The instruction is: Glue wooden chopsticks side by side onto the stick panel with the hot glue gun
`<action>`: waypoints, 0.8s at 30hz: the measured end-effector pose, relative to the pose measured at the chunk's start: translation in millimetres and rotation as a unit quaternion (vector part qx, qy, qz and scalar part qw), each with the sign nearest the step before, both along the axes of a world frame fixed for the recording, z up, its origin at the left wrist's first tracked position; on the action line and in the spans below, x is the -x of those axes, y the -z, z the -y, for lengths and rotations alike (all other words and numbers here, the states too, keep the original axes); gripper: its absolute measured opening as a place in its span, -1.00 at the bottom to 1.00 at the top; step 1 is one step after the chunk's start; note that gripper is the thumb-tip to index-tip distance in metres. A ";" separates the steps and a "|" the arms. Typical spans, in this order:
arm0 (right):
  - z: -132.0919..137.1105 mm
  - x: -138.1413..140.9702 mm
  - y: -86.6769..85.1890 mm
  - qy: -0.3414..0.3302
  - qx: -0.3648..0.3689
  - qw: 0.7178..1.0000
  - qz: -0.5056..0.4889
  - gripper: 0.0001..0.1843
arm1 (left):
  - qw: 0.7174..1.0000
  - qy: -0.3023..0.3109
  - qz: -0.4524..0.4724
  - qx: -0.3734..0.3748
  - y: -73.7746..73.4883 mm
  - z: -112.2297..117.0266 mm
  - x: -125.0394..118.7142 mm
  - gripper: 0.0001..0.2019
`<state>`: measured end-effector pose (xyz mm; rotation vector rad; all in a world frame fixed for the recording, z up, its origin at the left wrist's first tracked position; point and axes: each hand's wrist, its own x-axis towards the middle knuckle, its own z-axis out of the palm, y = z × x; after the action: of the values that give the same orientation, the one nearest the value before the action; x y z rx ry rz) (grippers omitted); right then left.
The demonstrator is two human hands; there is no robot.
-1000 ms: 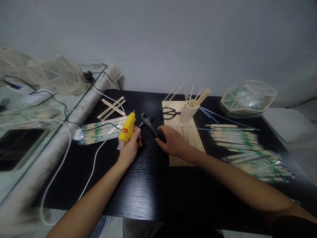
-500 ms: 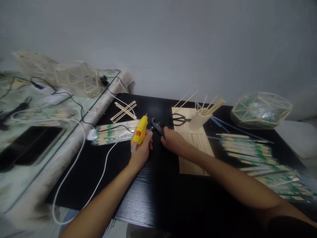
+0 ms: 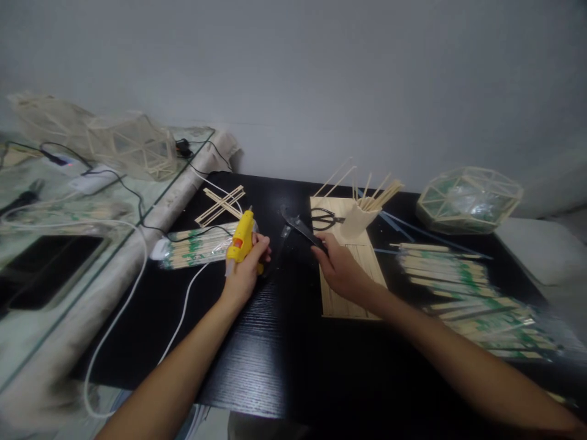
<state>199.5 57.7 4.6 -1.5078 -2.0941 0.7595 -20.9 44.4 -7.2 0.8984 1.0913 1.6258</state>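
My left hand [image 3: 247, 263] is closed round a yellow glue gun [image 3: 241, 238], its nozzle pointing up and away from me. My right hand [image 3: 342, 263] grips a dark metal tool that looks like pliers [image 3: 302, 232], seen nearly edge-on, its head angled left toward the table. Beneath that head, a shiny patch [image 3: 285, 232] marks the black tabletop; I cannot make out what it is. Just right of the tool lie black-handled scissors [image 3: 323, 219] on a panel of thin wooden sticks [image 3: 353, 287], partly under my right hand.
A cup [image 3: 360, 220] of sticks stands on the panel. Bagged sticks [image 3: 197, 244] lie left, with more packs [image 3: 449, 269] at right. Crossed sticks [image 3: 221, 205] are at the back. A white cable [image 3: 137, 324] loops at left. A faceted stick frame [image 3: 472, 198] stands right.
My hands have moved apart: the left has drawn the glue gun left, while the right has shifted right with the pliers turned edge-on. The whole view has swung slightly.
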 end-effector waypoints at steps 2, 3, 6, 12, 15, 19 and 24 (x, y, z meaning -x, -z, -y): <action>10.6 -3.5 5.1 -0.019 0.055 0.989 -0.138 -0.75 | 0.999 0.040 0.018 0.028 0.3 3.0 -4.4 -0.57; 15.7 -4.0 8.1 -0.027 0.088 0.977 -0.193 -0.74 | 0.997 0.059 0.030 0.041 1.7 4.5 -6.9 -0.58; 29.2 -1.3 16.9 -0.030 0.138 0.947 -0.289 -0.73 | 0.988 0.098 0.101 0.070 10.3 8.8 -13.8 -0.50; 42.8 9.6 25.4 -0.018 0.124 0.952 -0.280 -0.73 | 0.969 0.136 0.191 0.079 25.1 12.2 -14.7 -0.42; 43.9 14.2 25.7 -0.016 0.113 0.957 -0.267 -0.71 | 0.965 0.151 0.192 0.092 23.1 11.9 -13.6 -0.42; 44.1 18.5 26.3 -0.021 0.090 0.959 -0.267 -0.68 | 0.965 0.173 0.158 0.117 13.2 13.5 -15.3 -0.45; 47.4 17.8 26.1 -0.031 0.091 0.954 -0.285 -0.70 | 0.969 0.159 0.147 0.115 3.1 16.8 -19.1 -0.47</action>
<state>181.7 10.3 -21.5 -1.1270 -1.6708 1.2657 -1.8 27.6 -10.3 0.6187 0.8563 1.2869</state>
